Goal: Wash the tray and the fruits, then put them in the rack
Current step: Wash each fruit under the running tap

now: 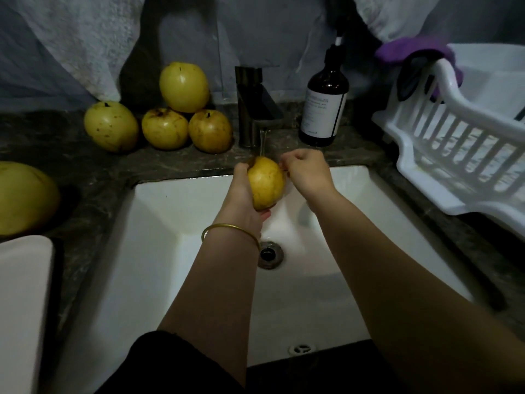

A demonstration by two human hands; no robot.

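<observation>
The left hand (241, 194) holds one yellow fruit (265, 183) over the sink (170, 223), with its fingers curled round it from below; the fruit is right under the thin water (262, 140) that runs from the tap (252, 109). The right hand (308, 172) is just beside the fruit on the other side, and its fingers are curled in; it may be rubbing the skin, but I cannot tell if it grips the fruit or only touches it.

So the fruit washing is going on, and I think it is near its start. A heap of four fruits (164, 127) lies on the counter (71, 172) to the left of the tap, with one fruit on top of the others; a big fruit (22, 197) lies at the far left edge; it is too dark to see if any of them is wet.

The rack (454, 137) stands on the counter to the right of the sink; I see no fruit in it. A white thing (488, 69) stands at the back of the rack; it may be the tray, washed and put away, but I cannot be sure. A purple cloth (412, 49) hangs over the rack's rim; a brown bottle (324, 103) stands beside the tap.

What is left, I think: finish this fruit, put it in the rack, then wash the others one by one.
</observation>
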